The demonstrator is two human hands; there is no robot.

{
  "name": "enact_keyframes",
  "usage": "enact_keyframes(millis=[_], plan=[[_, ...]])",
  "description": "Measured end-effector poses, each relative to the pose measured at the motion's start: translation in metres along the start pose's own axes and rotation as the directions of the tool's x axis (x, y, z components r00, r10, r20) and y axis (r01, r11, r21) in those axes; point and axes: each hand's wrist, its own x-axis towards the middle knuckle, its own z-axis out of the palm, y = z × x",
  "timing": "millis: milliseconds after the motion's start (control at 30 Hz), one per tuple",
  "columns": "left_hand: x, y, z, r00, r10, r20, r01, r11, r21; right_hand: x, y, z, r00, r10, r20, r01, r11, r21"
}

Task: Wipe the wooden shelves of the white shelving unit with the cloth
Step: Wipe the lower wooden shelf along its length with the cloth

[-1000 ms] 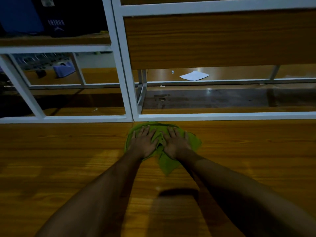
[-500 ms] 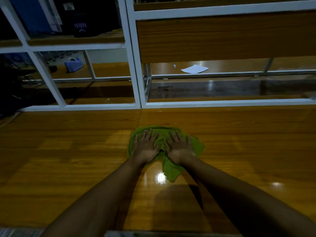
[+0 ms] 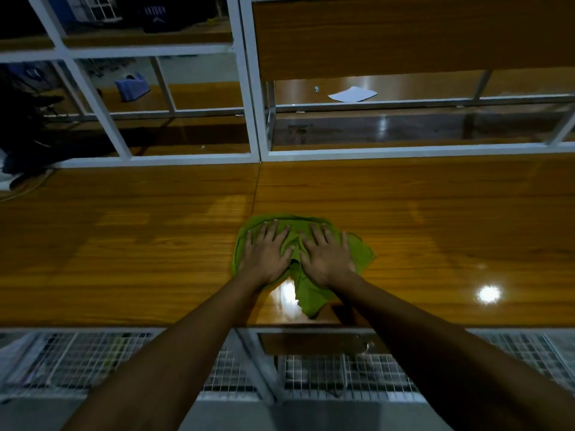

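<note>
rumpled green cloth, glossy wooden shelf

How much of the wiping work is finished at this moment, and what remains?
Done: cannot be told; the wooden shelf shines, but no wiped area stands out. In hand: left hand and right hand press flat on the green cloth near the shelf's middle. Left: seemingly the far shelf with a white paper and the left one with a blue item.

cloth middle hidden under both hands, dark bag lettering unreadable, wire mesh blurred
</note>
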Motion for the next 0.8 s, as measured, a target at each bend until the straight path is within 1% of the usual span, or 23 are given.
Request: enact_keyframes(millis=[167,333,400,500,567,667,733,800], plan=[[-0.031,0.001,0.002,1.000,0.001,0.005,-0.001,1.000,0.003,-0.028,-0.016,0.005,1.000,0.008,-0.001,-0.008,1.000,-0.006],[-0.066,0.007,0.003,1.000,-0.010,0.020,0.009,0.999,0.049,-0.062,-0.028,0.005,1.000,-0.022,0.006,0.022,1.000,0.009],[-0.084,0.016,0.004,1.000,-0.011,0.008,0.011,0.999,0.041,-0.078,-0.023,0.006,0.999,-0.044,0.019,0.043,0.999,0.016],[-0.094,0.049,0.008,1.000,-0.027,0.000,0.027,0.999,0.018,-0.098,0.005,0.007,0.998,-0.061,0.029,0.061,0.998,0.013],[-0.080,0.074,0.011,1.000,-0.003,0.023,0.003,1.000,-0.013,-0.101,0.032,0.004,0.999,-0.023,0.048,0.023,1.000,-0.007],[-0.047,0.100,0.008,0.997,0.068,0.046,-0.066,0.997,-0.036,-0.093,0.062,-0.005,0.994,0.092,0.063,-0.087,0.994,-0.066],[-0.035,0.102,0.008,0.995,0.084,0.054,-0.083,0.996,-0.024,-0.079,0.065,-0.007,0.986,0.147,0.074,-0.140,0.986,-0.085],[-0.034,0.091,0.009,0.996,0.078,0.050,-0.077,0.997,-0.024,-0.063,0.052,-0.009,0.982,0.164,0.094,-0.158,0.985,-0.074]])
